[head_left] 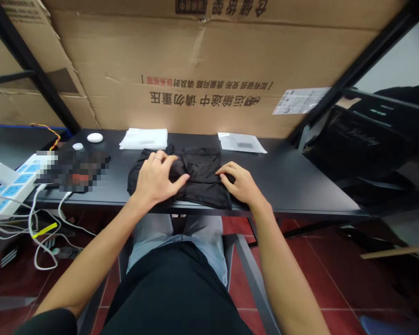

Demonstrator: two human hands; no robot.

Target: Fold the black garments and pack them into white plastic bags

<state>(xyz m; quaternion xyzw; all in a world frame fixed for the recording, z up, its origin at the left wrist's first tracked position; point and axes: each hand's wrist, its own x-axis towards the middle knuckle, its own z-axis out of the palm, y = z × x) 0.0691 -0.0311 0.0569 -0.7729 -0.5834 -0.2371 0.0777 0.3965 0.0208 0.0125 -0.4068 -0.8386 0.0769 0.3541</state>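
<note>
Head-worn view, facing forward, tilted down

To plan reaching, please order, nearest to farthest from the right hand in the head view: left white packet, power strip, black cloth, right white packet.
1. Black cloth: at the right hand.
2. Right white packet: just beyond.
3. Left white packet: back left.
4. Power strip: far left.

On the desk (286,186), the cloth (206,163) lies under the left hand (155,179) and reaches the right hand (239,182), with the left packet (143,139) and right packet (242,142) beyond them, cardboard (195,56) behind those, and a power strip (24,177) left of both hands.
</note>
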